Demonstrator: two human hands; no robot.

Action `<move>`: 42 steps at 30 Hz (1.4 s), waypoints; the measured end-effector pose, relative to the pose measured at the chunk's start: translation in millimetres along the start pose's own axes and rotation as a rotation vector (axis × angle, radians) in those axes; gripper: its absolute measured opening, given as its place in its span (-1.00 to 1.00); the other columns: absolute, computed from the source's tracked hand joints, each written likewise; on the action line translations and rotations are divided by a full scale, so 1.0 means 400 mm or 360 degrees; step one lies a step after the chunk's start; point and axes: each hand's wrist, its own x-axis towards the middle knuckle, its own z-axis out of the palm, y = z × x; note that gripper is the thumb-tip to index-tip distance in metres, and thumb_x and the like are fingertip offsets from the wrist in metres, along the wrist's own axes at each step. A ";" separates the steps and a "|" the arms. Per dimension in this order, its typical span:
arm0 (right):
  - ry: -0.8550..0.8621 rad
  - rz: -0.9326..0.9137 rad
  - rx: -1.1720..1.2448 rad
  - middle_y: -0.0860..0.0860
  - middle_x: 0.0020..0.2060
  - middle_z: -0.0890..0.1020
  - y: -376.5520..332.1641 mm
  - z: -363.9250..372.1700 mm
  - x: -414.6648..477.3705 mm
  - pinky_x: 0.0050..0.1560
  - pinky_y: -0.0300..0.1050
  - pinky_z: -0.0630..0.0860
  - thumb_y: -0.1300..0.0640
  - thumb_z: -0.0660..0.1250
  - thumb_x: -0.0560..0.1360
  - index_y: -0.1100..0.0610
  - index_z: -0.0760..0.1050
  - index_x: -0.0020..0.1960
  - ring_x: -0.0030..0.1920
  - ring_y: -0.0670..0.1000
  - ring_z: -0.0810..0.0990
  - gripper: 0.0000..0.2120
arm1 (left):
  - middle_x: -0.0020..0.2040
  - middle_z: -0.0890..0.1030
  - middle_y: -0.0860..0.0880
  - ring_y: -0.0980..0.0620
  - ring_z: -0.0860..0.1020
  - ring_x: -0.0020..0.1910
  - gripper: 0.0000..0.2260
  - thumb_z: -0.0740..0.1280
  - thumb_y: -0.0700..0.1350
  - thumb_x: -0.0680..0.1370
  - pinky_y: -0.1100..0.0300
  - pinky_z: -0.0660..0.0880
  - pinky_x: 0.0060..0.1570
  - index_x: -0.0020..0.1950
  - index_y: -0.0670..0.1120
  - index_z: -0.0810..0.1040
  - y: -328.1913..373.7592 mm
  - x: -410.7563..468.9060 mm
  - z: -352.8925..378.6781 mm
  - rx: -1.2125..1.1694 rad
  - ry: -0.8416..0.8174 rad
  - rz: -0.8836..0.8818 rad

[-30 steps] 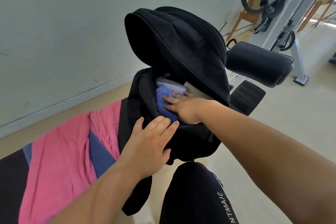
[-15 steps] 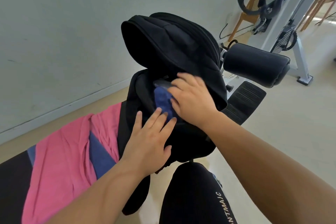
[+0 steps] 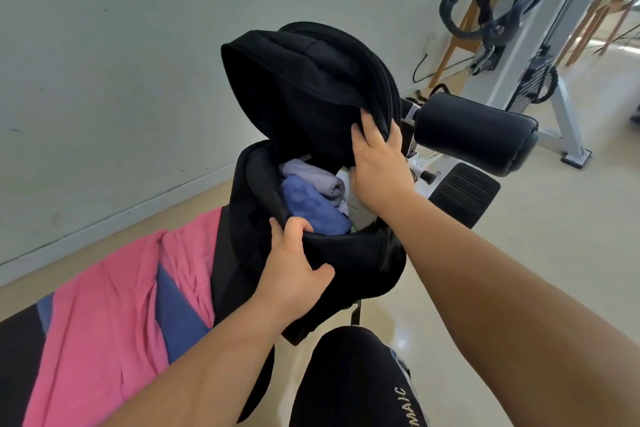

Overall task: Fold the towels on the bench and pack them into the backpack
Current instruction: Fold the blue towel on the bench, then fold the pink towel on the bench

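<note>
Head view: backpack [image 3: 363,260] at the bench's [image 3: 14,357] far end (open); folded blue towel [image 3: 311,208] inside, between the hands. Left hand [image 3: 294,274] grips the near rim, right hand [image 3: 377,166] grips the flap [image 3: 304,80] above.

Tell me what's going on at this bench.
A person is packing a black backpack that stands on the bench. The left hand grips the front rim of its opening and the right hand grips its top flap. A folded blue towel and a lilac towel sit inside. A pink towel and a navy towel lie unfolded on the bench.
</note>
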 end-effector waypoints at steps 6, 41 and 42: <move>-0.0178 0.0087 -0.0220 0.28 0.52 0.22 0.050 0.051 0.086 0.53 0.35 0.05 0.15 0.23 0.58 0.37 0.21 0.51 0.52 0.33 -0.07 -0.43 | 0.02 0.47 -0.07 0.09 0.48 -0.23 -0.57 0.43 -0.21 0.40 0.34 0.42 -0.32 0.06 0.13 0.28 -0.004 0.108 -0.025 -0.0095 0.0007 0.0136; -0.0552 -0.0658 0.0667 0.04 0.61 0.08 -0.605 -0.059 -0.124 0.53 0.33 -0.12 -0.25 0.18 0.57 -0.09 0.38 0.45 0.60 0.22 -0.14 -0.50 | 0.41 0.39 -0.07 -0.17 0.40 0.35 -0.35 0.36 0.20 0.46 -0.04 0.40 0.26 0.50 0.03 0.30 -0.370 -0.305 -0.364 0.0959 0.0328 -0.0507; -0.0672 -0.0693 0.0666 0.06 0.61 0.07 -0.641 -0.046 -0.141 0.52 0.34 -0.10 -0.27 0.16 0.57 -0.10 0.33 0.49 0.60 0.22 -0.13 -0.47 | 0.40 0.38 -0.06 -0.18 0.39 0.33 -0.36 0.34 0.24 0.45 -0.06 0.41 0.24 0.47 0.05 0.32 -0.391 -0.330 -0.372 0.1024 0.0313 -0.0584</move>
